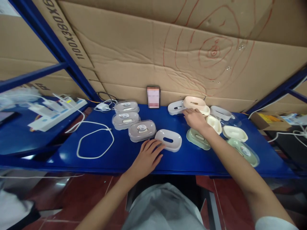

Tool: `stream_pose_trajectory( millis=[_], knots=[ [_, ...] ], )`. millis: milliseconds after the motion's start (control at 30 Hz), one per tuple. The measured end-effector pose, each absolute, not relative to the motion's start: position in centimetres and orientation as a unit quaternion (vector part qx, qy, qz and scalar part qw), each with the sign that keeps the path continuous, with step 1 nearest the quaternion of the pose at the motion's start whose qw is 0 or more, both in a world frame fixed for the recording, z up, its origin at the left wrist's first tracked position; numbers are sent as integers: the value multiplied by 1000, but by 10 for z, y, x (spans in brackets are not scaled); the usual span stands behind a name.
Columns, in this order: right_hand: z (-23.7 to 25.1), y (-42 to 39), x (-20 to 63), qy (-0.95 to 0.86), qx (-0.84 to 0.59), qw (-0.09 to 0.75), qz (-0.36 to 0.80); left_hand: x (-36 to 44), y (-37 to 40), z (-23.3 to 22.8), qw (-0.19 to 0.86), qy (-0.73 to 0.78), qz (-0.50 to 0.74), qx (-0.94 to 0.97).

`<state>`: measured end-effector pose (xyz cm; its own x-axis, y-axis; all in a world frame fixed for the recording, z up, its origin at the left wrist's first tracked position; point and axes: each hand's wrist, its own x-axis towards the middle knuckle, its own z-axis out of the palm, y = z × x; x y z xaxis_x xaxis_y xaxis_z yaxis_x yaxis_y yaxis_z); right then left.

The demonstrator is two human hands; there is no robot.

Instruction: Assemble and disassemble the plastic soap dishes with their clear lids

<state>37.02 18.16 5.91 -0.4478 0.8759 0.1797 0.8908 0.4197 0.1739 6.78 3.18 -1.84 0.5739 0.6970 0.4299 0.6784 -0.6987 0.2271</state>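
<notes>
My left hand (150,156) lies open, its fingers stretched out and touching the near left edge of a white oval soap dish (176,143) with a dark slot in its middle. Farther off, my right hand (193,118) has its fingers bent down at the end of a pale grey soap dish (174,108); the fingertips are partly hidden. Against those fingers rests a peach soap dish (195,101) on top of cream ones. A green soap dish (196,139) lies below the right wrist, next to a cream soap dish (214,124).
Several clear-lidded soap boxes (142,129) stand left of my left hand. Rightward lie another cream dish (235,133), a lidded green box (244,151) and a grey dish (220,112). A phone (153,96) leans on the cardboard wall (124,60). A white cable (78,148) loops across the blue table (134,163).
</notes>
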Motion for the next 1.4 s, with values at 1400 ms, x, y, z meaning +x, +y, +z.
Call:
stream_pose_trajectory(
  millis=[1400],
  knots=[
    [114,68,417,-807,-552,185,-101,57,31,-17,71,384,400,829]
  ],
)
